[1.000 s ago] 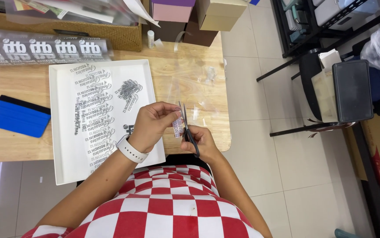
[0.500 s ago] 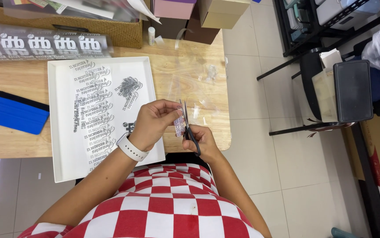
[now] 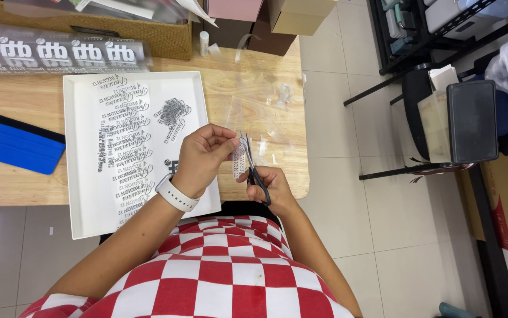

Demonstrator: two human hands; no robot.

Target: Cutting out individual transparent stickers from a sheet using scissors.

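Wooden table (image 3: 18, 176) bears a white tray (image 3: 83, 200); left hand (image 3: 201, 159) pinches a printed clear strip (image 3: 237, 159); right hand (image 3: 271, 185) grips black scissors (image 3: 252, 168).

Both forearms reach forward from the person's chest and meet in front of the body. The left hand (image 3: 202, 158) is curled, thumb and fingertips pinched together at its right edge — a white band circles its wrist. The right hand (image 3: 270, 184) sits just beside it, slightly nearer the body, fingers closed in a grip, knuckles up.
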